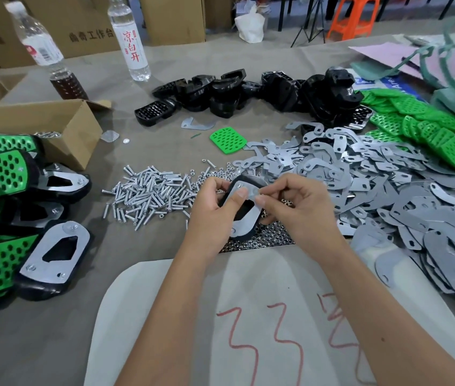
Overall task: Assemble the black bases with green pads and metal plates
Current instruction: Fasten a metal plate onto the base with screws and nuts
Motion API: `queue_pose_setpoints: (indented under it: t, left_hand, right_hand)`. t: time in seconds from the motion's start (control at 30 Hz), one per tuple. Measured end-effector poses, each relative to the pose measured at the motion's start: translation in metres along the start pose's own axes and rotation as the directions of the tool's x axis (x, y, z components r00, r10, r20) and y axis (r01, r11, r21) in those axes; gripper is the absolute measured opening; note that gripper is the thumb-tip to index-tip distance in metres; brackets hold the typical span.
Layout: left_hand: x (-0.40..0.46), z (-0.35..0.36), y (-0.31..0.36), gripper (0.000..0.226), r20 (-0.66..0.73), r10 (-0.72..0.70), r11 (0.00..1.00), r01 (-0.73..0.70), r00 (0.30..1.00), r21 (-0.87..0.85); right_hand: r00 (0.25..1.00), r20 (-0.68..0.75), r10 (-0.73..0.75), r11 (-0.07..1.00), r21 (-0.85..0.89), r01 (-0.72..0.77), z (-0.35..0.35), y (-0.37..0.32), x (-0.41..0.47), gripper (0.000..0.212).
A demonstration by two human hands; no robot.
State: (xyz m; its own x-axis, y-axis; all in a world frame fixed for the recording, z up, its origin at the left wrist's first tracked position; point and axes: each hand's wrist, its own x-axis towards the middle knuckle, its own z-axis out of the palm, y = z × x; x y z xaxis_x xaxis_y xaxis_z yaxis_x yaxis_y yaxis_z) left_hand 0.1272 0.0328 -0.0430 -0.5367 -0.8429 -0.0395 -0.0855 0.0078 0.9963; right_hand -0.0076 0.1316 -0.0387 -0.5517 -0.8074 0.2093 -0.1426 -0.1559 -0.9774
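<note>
Black base (pixel 244 215), flat metal plate (pixel 244 207) atop, both hands (pixel 215 207) (pixel 296 207) pinching.

**Both hands raised together, gripping**

Your forearms run up from the near edge and converge. Your left hand (pixel 215 201) curls round the black base (pixel 241 210), thumb pressed on top. Your right hand (pixel 290 201) pinches the metal plate (pixel 245 215) on it between thumb and forefinger.

Far beyond the hands stand two clear bottles (pixel 128 37) (one part-filled with brown liquid), backed by cardboard cartons (pixel 87 26). An open cardboard box (pixel 62 126) sits left of the hands; an orange stool (pixel 351 16) stands far off to the right, behind the counter (pixel 39 335).
</note>
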Motion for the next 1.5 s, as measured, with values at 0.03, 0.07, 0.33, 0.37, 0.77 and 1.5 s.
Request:
queue_pose_setpoints:
  t: [0.03, 0.07, 0.33, 0.37, 0.77, 1.5]
  left_hand:
    - [0.000, 0.000, 0.000, 0.030, -0.002, -0.003, 1.000, 0.003, 1.000, -0.001]
    - [0.001, 0.000, -0.001, 0.030, -0.011, -0.007, 1.000, 0.007, 1.000, -0.001]
    - [0.005, 0.002, -0.004, 0.027, -0.060, -0.003, 1.000, 0.003, 0.998, -0.001]
    - [0.005, 0.002, -0.004, 0.027, -0.064, 0.001, 1.000, -0.001, 0.998, 0.000]
    - [0.000, 0.005, -0.001, 0.030, -0.072, 0.009, 1.000, -0.009, 0.997, 0.000]
    - [0.001, 0.010, -0.006, 0.024, -0.183, -0.083, 0.979, 0.045, 0.980, -0.201]
  right_hand:
    - [1.000, 0.010, -0.005, 1.000, -0.006, 0.005, -0.001, -0.001, 0.000, 0.011]
    - [1.000, 0.025, -0.013, 1.000, -0.012, 0.013, -0.001, -0.001, 0.000, 0.010]
    - [0.997, 0.053, -0.047, 0.999, -0.018, 0.048, 0.000, -0.004, 0.002, 0.005]
    - [0.997, 0.055, -0.052, 0.998, -0.017, 0.053, 0.000, -0.004, 0.002, 0.007]
    - [0.996, 0.066, -0.053, 0.997, 0.066, 0.049, -0.002, 0.000, 0.006, 0.010]
    - [0.998, -0.004, -0.068, 0.994, 0.084, 0.069, -0.008, 0.000, 0.001, 0.052]
